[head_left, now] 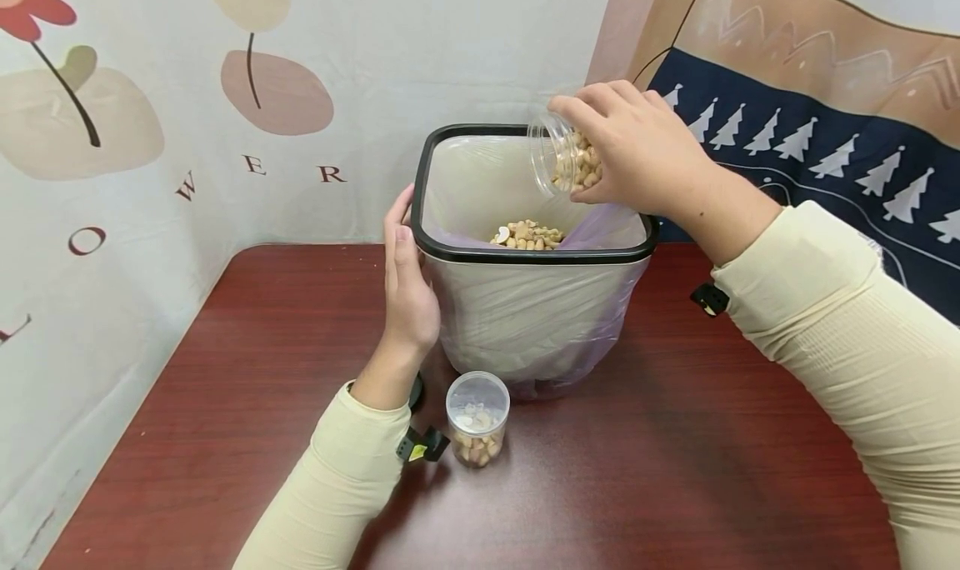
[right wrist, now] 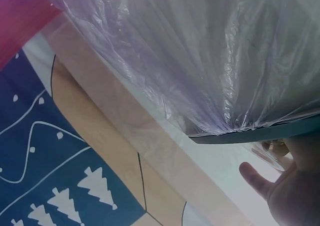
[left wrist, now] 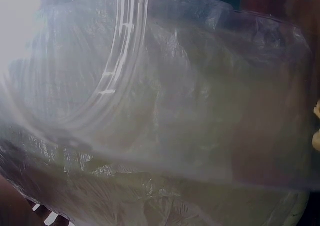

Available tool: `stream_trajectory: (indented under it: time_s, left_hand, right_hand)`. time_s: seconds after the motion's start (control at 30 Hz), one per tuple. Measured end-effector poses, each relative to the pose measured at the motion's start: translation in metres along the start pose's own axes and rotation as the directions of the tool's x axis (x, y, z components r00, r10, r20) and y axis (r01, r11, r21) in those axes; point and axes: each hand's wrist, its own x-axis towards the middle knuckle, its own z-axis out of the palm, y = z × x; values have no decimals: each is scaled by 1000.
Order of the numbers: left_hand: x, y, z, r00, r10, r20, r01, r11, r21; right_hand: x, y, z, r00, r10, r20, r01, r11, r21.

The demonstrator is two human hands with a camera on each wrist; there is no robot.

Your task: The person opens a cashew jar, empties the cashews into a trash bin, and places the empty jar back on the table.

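In the head view, my right hand (head_left: 637,141) grips a clear plastic jar (head_left: 551,149) tipped on its side above the bin, mouth to the left. Pale nuts (head_left: 587,163) lie inside it. Below is a light bin (head_left: 525,312) with a black rim (head_left: 525,257), lined with a thin purplish bag (head_left: 611,337). A small heap of nuts (head_left: 531,235) shows in the bin. My left hand (head_left: 410,291) rests against the bin's left side, fingers extended. The right wrist view shows part of the right hand (right wrist: 295,186) beyond the rim.
A second clear jar (head_left: 477,420), partly filled with nuts, stands before the bin beside my left wrist. A dark object (head_left: 416,392) is mostly hidden behind that wrist. The reddish-brown table (head_left: 300,337) meets a printed cloth backdrop (head_left: 360,70).
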Motion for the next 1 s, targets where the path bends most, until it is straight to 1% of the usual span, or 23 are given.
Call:
stream_trajectory:
  time_s: [0.27, 0.53, 0.73, 1.0]
  left_hand:
    - [0, 0, 0, 1000, -6, -2, 6, 1000, -2]
    - [0, 2, 1, 1000, -18, -8, 18, 1000, -15]
    - [1, 1, 1, 1000, -22, -4, 22, 999, -45]
    - [1, 1, 1, 1000, -22, 3, 22, 999, -40]
  right_hand:
    - [0, -2, 1, 1000, -26, -14, 25, 998, -49]
    - [0, -2, 2, 999, -38, -27, 37, 998, -53]
    - [0, -2, 2, 998, -48, -35, 45, 997, -60]
    - [-1, -2, 3, 997, -57, -43, 54, 996, -74]
